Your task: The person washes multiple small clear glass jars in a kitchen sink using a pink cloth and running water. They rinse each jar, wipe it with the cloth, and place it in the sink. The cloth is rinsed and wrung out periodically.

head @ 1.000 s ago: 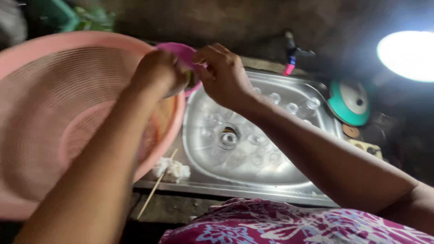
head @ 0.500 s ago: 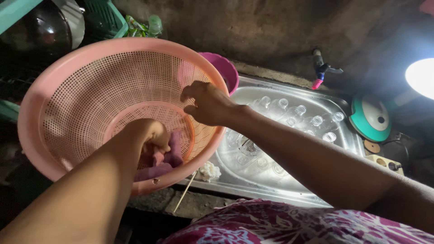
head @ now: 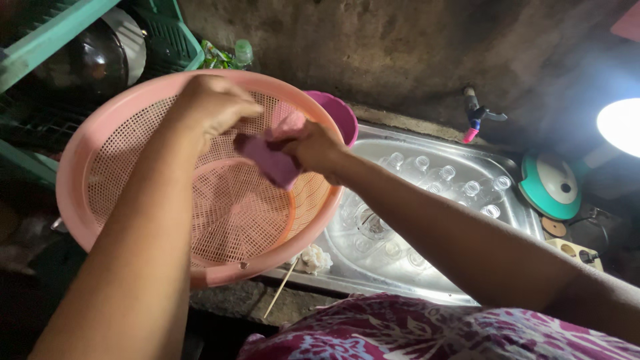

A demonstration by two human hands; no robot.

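Note:
A large pink perforated basket leans at the left of a steel sink. Both hands are over it. My left hand and my right hand hold a small purple-pink cloth between them, just above the basket's mesh. The cloth hangs down from my right hand's fingers. Whether it touches the mesh I cannot tell.
A magenta bowl stands behind the basket. Several clear glasses lie in the sink under a tap. A white scrap and a thin stick rest on the sink's front edge. A teal round object and a bright lamp are at the right, green crates at the back left.
My left hand has come up from the basket's bottom with the purple cloth. My right hand has closed on the cloth too. The view has shifted slightly.

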